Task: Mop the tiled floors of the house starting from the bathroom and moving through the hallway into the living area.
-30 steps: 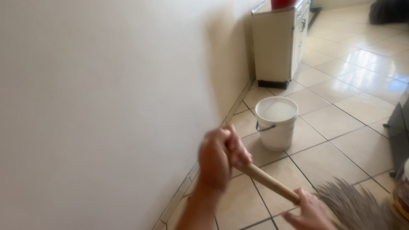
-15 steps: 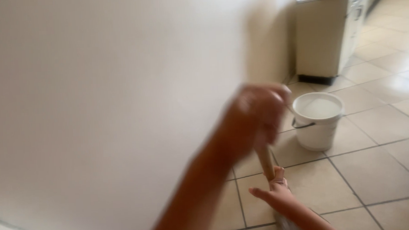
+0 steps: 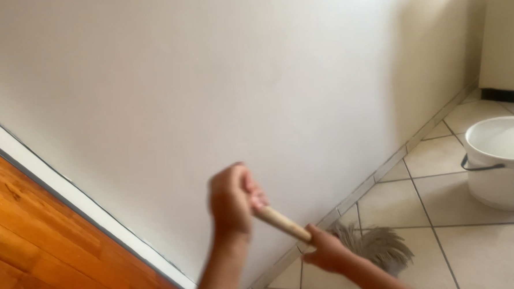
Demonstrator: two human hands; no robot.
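Here both hands, left hand [image 3: 231, 199] and right hand [image 3: 326, 252], clench the mop handle [image 3: 282, 224]; white bucket [image 3: 503, 162] far right.

Mop head [image 3: 377, 246] swung down against wall base; view panned left.

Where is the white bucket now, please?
In the head view, the white bucket stands on the tiled floor at the right edge, near the wall, right of the mop head.

A plain cream wall [image 3: 254, 75] meets beige floor tiles [image 3: 481, 250]; an orange wooden door [image 3: 36, 246] stands left.
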